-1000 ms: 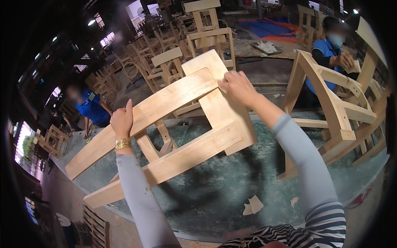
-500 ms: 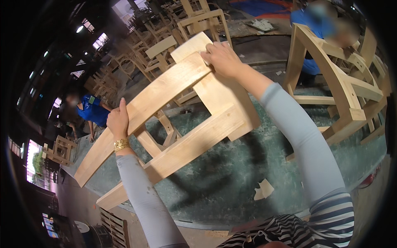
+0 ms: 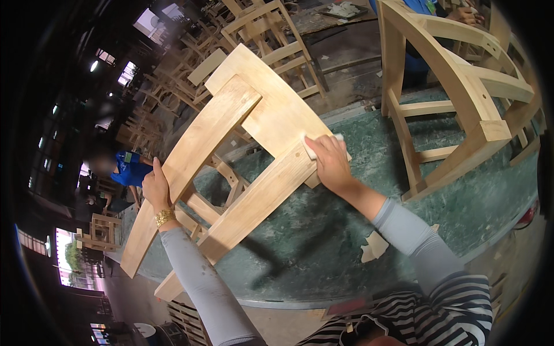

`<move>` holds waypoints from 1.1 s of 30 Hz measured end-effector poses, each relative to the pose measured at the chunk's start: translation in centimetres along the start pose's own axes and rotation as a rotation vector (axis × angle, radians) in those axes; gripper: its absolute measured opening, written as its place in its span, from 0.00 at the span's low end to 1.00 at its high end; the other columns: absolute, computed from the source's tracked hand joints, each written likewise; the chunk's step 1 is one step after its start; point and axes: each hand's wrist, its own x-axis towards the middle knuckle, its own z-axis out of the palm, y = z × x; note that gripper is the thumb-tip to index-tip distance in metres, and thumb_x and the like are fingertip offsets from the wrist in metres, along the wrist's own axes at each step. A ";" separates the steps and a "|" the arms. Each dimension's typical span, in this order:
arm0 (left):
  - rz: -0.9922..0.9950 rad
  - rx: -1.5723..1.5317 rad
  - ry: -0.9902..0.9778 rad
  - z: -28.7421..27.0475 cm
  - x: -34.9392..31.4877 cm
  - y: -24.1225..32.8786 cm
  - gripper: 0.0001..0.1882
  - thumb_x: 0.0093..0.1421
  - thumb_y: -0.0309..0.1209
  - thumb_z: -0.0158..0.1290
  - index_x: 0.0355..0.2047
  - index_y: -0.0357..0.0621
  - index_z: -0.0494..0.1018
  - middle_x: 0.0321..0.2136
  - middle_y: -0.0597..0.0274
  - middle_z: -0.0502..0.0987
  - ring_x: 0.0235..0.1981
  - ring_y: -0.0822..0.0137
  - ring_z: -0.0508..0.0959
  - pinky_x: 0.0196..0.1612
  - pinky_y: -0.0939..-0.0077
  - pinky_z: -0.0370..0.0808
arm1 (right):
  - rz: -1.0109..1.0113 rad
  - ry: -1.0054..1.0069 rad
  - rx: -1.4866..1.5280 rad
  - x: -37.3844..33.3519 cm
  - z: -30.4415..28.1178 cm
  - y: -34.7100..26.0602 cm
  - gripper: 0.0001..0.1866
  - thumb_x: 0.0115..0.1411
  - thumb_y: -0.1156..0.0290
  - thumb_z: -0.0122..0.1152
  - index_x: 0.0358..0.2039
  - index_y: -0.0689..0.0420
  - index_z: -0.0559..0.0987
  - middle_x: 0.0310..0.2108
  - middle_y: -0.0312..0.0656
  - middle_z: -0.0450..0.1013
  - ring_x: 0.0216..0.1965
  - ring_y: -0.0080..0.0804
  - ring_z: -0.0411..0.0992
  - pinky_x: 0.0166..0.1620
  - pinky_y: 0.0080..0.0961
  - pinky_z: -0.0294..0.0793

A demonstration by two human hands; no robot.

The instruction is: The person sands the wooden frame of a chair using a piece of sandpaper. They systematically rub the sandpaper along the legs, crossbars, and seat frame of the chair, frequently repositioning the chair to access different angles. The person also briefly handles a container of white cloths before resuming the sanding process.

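A pale wooden chair frame (image 3: 268, 121) lies tilted across the green worktop in front of me. It has a broad curved top board, two long legs and rungs between them. My left hand (image 3: 157, 187) is closed round the far leg, thumb up along its face. At the joint of the near leg and the broad board, my right hand (image 3: 330, 161) presses a white folded pad (image 3: 310, 149) against the wood. Most of that pad is hidden under my fingers, so its exact kind cannot be told.
The green worktop (image 3: 323, 248) carries a torn paper scrap (image 3: 374, 247). Another wooden chair frame (image 3: 470, 92) stands at the right, with a co-worker's hand (image 3: 466, 15) behind it. A person in blue (image 3: 128, 168) is at the far left. Many stacked chair frames (image 3: 271, 34) fill the background.
My right hand has moved from the far end of the broad board down to the near leg's joint. My left hand keeps its hold. The view has shifted slightly.
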 end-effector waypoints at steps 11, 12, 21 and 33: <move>0.020 0.038 0.011 0.0 0.2 -0.1 0.38 0.62 0.59 0.36 0.24 0.35 0.79 0.24 0.36 0.77 0.32 0.40 0.78 0.37 0.51 0.72 | 0.296 -0.497 0.118 2.5 -7.9 0.8 0.11 0.56 0.76 0.54 0.39 0.55 0.80 0.34 0.47 0.72 0.38 0.49 0.71 0.43 0.38 0.70; 0.002 0.053 -0.032 0.1 0.2 -0.3 0.38 0.62 0.59 0.36 0.24 0.35 0.79 0.24 0.36 0.77 0.32 0.39 0.78 0.38 0.51 0.72 | 0.089 -0.339 0.114 4.3 -8.3 0.3 0.10 0.55 0.77 0.54 0.38 0.56 0.80 0.34 0.46 0.71 0.39 0.47 0.70 0.43 0.38 0.68; 0.043 0.110 0.008 0.5 0.7 -1.1 0.38 0.62 0.60 0.34 0.24 0.37 0.79 0.25 0.38 0.77 0.32 0.40 0.78 0.38 0.52 0.73 | -0.464 -0.799 -0.506 9.7 0.6 -5.0 0.12 0.49 0.77 0.55 0.34 0.49 0.82 0.35 0.36 0.71 0.43 0.32 0.68 0.46 0.30 0.63; -0.054 0.109 -0.030 0.1 0.6 -1.0 0.37 0.60 0.63 0.35 0.28 0.43 0.81 0.28 0.41 0.79 0.36 0.42 0.78 0.41 0.54 0.73 | -0.246 -0.704 -0.488 12.4 -5.8 -3.7 0.07 0.52 0.73 0.58 0.32 0.50 0.81 0.34 0.39 0.71 0.43 0.35 0.70 0.46 0.35 0.64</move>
